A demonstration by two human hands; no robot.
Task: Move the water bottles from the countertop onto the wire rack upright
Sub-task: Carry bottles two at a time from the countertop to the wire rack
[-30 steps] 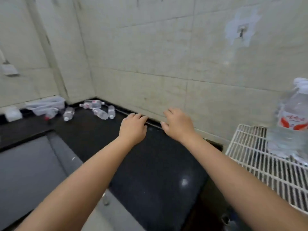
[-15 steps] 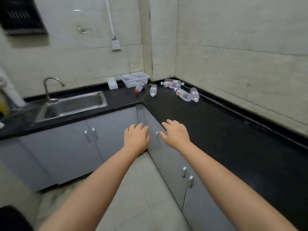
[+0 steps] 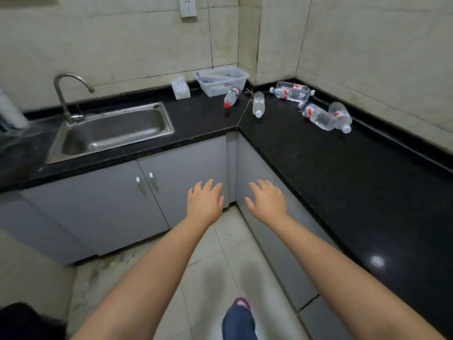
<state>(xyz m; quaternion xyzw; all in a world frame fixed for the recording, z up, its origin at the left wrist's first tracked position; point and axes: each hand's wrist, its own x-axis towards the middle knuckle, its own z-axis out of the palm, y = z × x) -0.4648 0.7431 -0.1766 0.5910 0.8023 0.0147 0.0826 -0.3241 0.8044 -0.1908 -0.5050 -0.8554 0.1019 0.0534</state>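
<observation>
Several clear water bottles with red-and-white labels lie on their sides in the far corner of the black countertop (image 3: 343, 173). One has a red cap (image 3: 231, 97) and rests against a white basket. A white-capped bottle (image 3: 258, 104) lies beside it. Farther right lie one by the wall (image 3: 291, 92) and two close together (image 3: 318, 117), (image 3: 340, 116). My left hand (image 3: 204, 201) and my right hand (image 3: 267, 201) hover in front of the grey cabinets, fingers spread, holding nothing, well short of the bottles. The wire rack is out of view.
A steel sink (image 3: 110, 131) with a curved tap (image 3: 66, 94) is set in the left counter. A white basket (image 3: 221, 81) and a small white box (image 3: 181, 88) stand near the corner. Grey cabinet doors (image 3: 157, 192) run below; my foot (image 3: 239, 317) is on the tiled floor.
The view has swung left, away from the wire rack and its upright bottle, toward the counter corner and sink. Both hands stay empty and have dropped below the counter edge.
</observation>
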